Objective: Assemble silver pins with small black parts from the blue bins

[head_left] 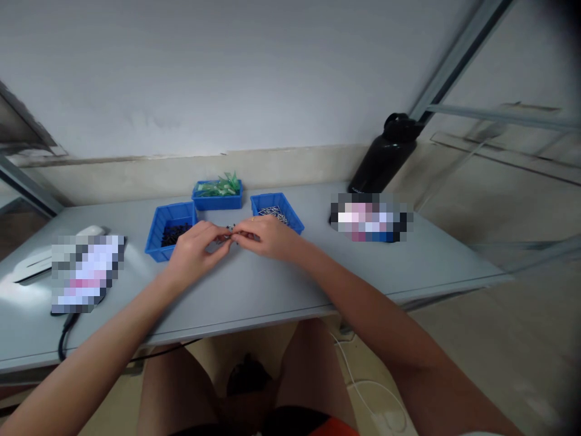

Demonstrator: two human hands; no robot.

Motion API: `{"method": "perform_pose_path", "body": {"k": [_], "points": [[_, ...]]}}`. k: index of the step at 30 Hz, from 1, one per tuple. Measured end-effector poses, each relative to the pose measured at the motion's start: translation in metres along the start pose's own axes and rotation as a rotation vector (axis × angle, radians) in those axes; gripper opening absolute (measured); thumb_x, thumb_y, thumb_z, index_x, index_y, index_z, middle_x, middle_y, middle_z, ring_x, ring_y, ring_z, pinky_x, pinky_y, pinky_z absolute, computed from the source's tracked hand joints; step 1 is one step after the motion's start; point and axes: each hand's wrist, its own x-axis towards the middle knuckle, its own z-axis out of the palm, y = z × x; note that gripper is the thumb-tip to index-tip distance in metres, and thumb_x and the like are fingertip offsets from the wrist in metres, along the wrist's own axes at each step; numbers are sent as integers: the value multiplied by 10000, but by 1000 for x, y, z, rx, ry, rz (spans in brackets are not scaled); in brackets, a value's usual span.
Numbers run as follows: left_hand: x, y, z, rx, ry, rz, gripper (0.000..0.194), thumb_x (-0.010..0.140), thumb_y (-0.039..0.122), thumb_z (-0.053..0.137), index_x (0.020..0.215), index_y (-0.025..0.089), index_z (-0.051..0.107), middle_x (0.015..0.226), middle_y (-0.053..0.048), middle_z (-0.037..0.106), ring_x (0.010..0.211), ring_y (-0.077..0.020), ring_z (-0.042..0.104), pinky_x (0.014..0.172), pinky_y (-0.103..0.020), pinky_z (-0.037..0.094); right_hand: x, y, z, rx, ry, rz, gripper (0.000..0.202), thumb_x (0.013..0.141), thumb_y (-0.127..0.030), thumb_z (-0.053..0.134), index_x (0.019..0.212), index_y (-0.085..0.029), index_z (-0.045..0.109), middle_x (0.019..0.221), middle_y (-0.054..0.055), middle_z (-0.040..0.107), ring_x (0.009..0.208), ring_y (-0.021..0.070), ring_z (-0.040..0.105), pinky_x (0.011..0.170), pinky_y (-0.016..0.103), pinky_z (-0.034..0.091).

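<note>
Grey tabletop (254, 293) beneath the grip; left hand (195, 247) and right hand (267, 237) together, pinching; left of them, a blue bin (157, 252) of dark pieces (173, 234); beyond right, a blue tray (267, 200) of silvery pins (274, 212); clamped in the pinch, tiny parts (231, 227), details unclear

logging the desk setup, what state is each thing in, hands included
left hand, fingertips closed on a small part
right hand, fingertips closed on the same small part
left blue bin, open, dark pieces inside
middle blue bin, open, green strips inside
right blue bin, open, silver pins inside
black bottle, upright, cap on
left phone, lit, cable at its near end
right phone, lit, display blurred
</note>
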Motion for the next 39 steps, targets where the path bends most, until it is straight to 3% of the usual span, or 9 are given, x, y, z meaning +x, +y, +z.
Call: {"method": "perform_pose_path", "body": {"k": [12, 21, 29, 39], "points": [[-1, -1, 1, -16, 23, 34, 144, 883, 252, 559, 855, 181, 681, 747, -34, 678, 691, -133, 613, 680, -251, 521, 1, -3, -4, 55, -25, 38, 233, 940, -260, 461, 837, -167, 648, 677, 0, 605, 646, 117, 516, 651, 245, 341], [-2, -3, 4, -7, -78, -14, 146, 864, 270, 554, 860, 182, 670, 731, -26, 656, 696, -144, 603, 671, -253, 502, -1, -7, -6, 14, 29, -6, 250, 945, -356, 511, 1091, -182, 614, 741, 4, 646, 706, 130, 570, 695, 247, 398], [-1, 0, 3, 48, -175, -137, 160, 849, 284, 533, 822, 183, 654, 744, -31, 656, 716, -152, 597, 669, -244, 476, -2, -1, 3, -81, 66, -86, 226, 975, -325, 469, 979, -176, 639, 717, 17, 628, 704, 134, 568, 679, 244, 387], [-1, -1, 3, 66, -177, -103, 151, 855, 274, 537, 792, 180, 637, 735, -25, 650, 704, -149, 592, 650, -244, 464, -1, -4, 2, -126, 31, -100, 228, 982, -295, 453, 961, -182, 650, 726, 17, 629, 696, 130, 553, 687, 246, 376]]}}
